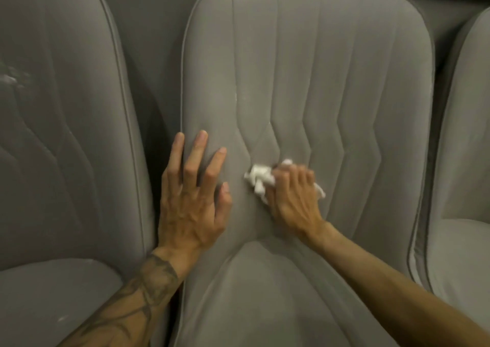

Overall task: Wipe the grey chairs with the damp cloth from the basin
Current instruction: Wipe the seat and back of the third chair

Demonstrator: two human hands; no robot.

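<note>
A grey upholstered chair with stitched zigzag seams fills the middle of the head view. My right hand grips a crumpled white cloth and presses it against the lower part of the chair's backrest. The cloth sticks out to the left of my fingers, and a small end shows at the right of the hand. My left hand lies flat with spread fingers on the backrest's left edge, just left of the cloth. The basin is not in view.
A second grey chair stands close on the left, with pale marks on its backrest and seat. A third grey chair shows at the right edge. Narrow dark gaps separate the chairs.
</note>
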